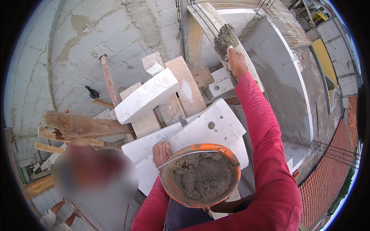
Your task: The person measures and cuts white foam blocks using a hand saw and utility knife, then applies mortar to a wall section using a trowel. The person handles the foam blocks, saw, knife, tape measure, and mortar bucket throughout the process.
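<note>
My right arm, in a red sleeve, reaches forward to a narrow wall top (pixel 248 61). There my right hand (pixel 236 63) is closed, its thumb beside a lump of grey wet mortar (pixel 226 37); whatever it grips is hidden. Close below me is an orange bucket (pixel 232 156) with a thin handle, holding grey mortar (pixel 204 178). My left hand (pixel 161 154) has its fingers curled at the bucket's left rim, against white blocks (pixel 210 129). Whether it grips the bucket or a block edge, I cannot tell.
A long white block (pixel 148 96) lies across several planks (pixel 185 82). Rough timber (pixel 84 125) juts out at left. Steel bars (pixel 335 152) stick out at right beside a block wall (pixel 275 77). At lower left, a blurred area adjoins another person's limbs (pixel 58 208).
</note>
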The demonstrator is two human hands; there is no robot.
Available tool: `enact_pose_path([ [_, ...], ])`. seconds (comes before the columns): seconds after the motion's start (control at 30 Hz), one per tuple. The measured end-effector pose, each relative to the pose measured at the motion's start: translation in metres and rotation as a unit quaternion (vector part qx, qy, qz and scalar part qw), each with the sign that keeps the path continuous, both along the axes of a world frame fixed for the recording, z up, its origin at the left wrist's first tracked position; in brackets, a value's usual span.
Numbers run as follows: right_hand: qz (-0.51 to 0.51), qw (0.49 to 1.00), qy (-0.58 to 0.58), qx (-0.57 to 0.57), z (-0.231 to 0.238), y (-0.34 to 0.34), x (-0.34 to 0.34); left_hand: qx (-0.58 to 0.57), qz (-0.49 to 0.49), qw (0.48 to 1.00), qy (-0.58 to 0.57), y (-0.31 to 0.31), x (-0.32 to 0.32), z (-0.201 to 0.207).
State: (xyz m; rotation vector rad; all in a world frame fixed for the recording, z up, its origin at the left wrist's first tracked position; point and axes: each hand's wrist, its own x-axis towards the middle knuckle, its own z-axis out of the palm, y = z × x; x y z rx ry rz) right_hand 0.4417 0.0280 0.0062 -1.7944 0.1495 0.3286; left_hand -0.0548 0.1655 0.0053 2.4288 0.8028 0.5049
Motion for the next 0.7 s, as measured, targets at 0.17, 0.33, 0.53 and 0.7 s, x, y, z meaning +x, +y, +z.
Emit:
enact_pose_path([
  [0.17, -0.009, 0.872, -0.321, -0.369, -0.049, 0.043, 0.068, -0.021, 0.018, 0.999, 0.028, -0.011, 0.009, 0.023],
  [0.33, 0.089, 0.832, -0.283, -0.469, -0.062, 0.045, 0.082, -0.009, 0.025, 0.999, 0.033, -0.011, 0.015, 0.026],
  [0.53, 0.128, 0.810, -0.283, -0.497, -0.057, 0.015, 0.046, 0.001, 0.028, 0.999, 0.029, -0.013, 0.015, 0.025],
  [0.7, 0.176, 0.782, -0.324, -0.502, -0.029, -0.002, 0.013, 0.002, 0.023, 0.999, 0.027, -0.011, 0.013, 0.028],
])
